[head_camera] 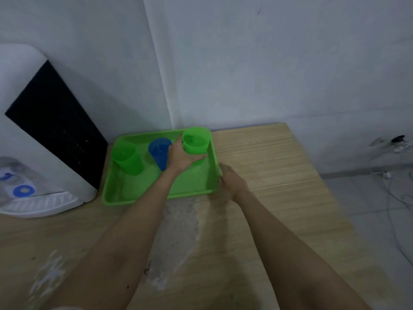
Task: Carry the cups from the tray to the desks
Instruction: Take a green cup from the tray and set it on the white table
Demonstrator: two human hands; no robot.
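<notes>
The left hand (181,156) wraps the green plastic cup (196,140) at the right end of the green plastic tray (156,189); the right hand (232,181) presses the tray's right rim, fingers closed against it

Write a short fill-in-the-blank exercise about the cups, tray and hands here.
1. The left hand wraps the ____ cup at the tray's far right.
2. The right hand rests at the tray's ____ edge.
3. The tray holds ____ cups in total.

Missing words: green; right; three
</notes>
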